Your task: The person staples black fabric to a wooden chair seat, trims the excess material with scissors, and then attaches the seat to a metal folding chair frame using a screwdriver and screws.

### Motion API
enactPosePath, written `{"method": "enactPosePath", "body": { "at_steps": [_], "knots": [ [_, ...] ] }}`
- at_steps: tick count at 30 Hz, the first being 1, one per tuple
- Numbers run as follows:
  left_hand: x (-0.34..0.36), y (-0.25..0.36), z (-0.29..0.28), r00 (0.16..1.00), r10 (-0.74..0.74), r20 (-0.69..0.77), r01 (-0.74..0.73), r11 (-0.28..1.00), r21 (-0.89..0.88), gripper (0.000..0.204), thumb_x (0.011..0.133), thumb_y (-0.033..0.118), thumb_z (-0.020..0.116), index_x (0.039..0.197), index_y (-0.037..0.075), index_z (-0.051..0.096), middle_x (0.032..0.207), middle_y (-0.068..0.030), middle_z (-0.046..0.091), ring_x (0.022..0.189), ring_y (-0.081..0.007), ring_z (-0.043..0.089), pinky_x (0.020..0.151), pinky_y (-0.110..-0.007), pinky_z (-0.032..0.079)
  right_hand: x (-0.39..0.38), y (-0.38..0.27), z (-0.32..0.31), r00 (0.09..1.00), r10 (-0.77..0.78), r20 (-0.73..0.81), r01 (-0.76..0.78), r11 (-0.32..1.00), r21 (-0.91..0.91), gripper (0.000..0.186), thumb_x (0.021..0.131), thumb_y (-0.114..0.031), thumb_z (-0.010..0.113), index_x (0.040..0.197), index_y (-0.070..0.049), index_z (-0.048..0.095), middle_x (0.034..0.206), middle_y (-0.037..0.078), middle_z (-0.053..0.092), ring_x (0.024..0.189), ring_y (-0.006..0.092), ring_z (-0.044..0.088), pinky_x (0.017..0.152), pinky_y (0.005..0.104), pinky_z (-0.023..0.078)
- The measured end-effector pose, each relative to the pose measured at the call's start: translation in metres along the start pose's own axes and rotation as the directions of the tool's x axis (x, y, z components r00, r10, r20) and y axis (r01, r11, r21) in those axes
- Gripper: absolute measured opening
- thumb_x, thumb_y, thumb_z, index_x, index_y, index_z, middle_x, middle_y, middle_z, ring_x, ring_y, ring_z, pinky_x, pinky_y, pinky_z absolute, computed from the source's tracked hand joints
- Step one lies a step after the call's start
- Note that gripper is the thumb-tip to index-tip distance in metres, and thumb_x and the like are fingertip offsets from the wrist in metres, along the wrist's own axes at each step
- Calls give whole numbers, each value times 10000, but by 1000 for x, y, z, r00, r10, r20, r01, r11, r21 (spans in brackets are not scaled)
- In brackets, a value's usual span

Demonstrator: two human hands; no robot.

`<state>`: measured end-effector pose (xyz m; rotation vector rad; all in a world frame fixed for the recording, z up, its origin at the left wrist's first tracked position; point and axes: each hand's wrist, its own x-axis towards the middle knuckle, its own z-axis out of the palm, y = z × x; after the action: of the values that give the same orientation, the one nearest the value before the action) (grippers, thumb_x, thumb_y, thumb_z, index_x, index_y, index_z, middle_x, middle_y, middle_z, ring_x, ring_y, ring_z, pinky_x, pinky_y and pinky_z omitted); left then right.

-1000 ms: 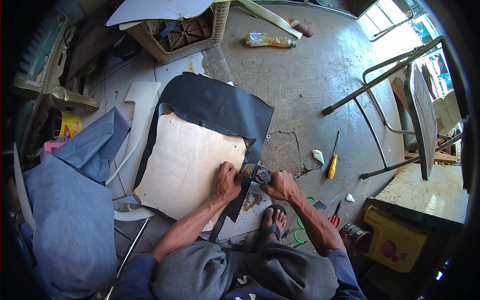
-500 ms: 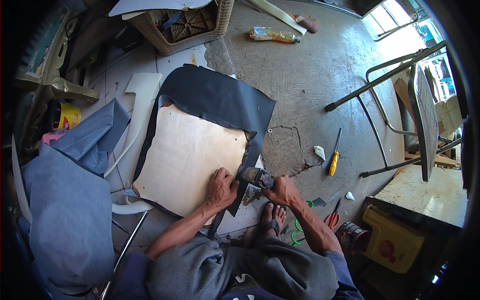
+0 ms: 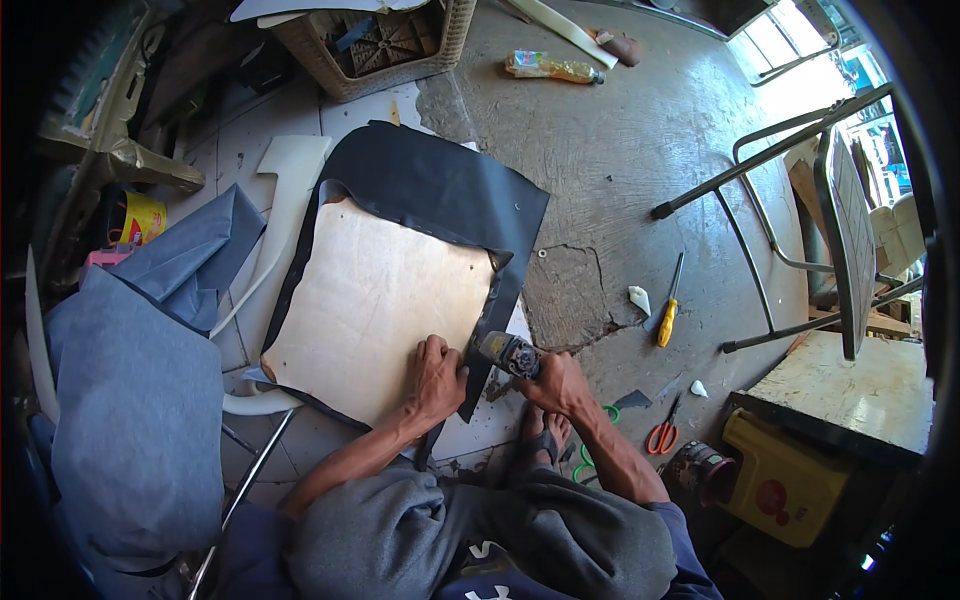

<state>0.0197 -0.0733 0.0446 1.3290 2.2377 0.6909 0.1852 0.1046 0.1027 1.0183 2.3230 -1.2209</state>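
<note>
A pale plywood panel (image 3: 350, 300) lies on black sheet material (image 3: 420, 170), whose edge is folded round part of the panel. My left hand (image 3: 436, 385) rests on the panel near its right edge, fingers curled; what is under the fingertips is hidden. In my right hand (image 3: 558, 385) is a grey and black stapler-like power or air tool (image 3: 508, 352), its nose at the black strip along that right edge. A yellow screwdriver (image 3: 667, 315) and red-handled scissors (image 3: 663, 430) lie on the floor to the right.
Grey fabric (image 3: 135, 430) and white foam pieces (image 3: 285, 200) are on the left. A plastic basket (image 3: 370, 70) and bottle (image 3: 550, 66) are at the back. An overturned metal chair (image 3: 770, 200), worn board (image 3: 845, 390) and yellow container (image 3: 775, 480) are on the right.
The view has shifted, so the panel sits higher in the picture. My left hand and the tool have moved down along the panel's right edge, toward my body.
</note>
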Motion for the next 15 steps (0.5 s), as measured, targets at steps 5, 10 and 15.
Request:
{"method": "enactPosePath", "body": {
  "at_steps": [5, 10, 15],
  "knots": [
    [2, -20, 5, 1000, -11, 14, 13, 989, -146, 149, 794, 56, 769, 843, -11, 645, 1035, -184, 524, 998, -370, 554, 885, -473, 459, -3, -5, 5, 998, -62, 33, 63, 997, -36, 414, 757, -286, 760, 1132, -112, 742, 819, 251, 722, 819, 468, 713, 763, 540, 578],
    [0, -19, 3, 1000, -14, -13, 12, 988, -153, 119, 796, 43, 753, 843, -6, 655, 1034, -178, 532, 1010, -366, 563, 892, -468, 468, 2, -13, 15, 996, -87, 29, 89, 992, -94, 408, 773, -304, 758, 1135, -116, 734, 817, 255, 723, 817, 472, 712, 768, 544, 584],
    [-7, -17, -13, 999, 48, 15, -47, 998, -52, 101, 810, 43, 735, 840, 1, 649, 1029, -168, 553, 999, -360, 572, 879, -453, 477, -5, -12, 15, 996, -84, 33, 86, 995, -58, 380, 792, -309, 744, 1124, -126, 735, 839, 255, 729, 823, 479, 711, 779, 558, 585]
  ]
}}
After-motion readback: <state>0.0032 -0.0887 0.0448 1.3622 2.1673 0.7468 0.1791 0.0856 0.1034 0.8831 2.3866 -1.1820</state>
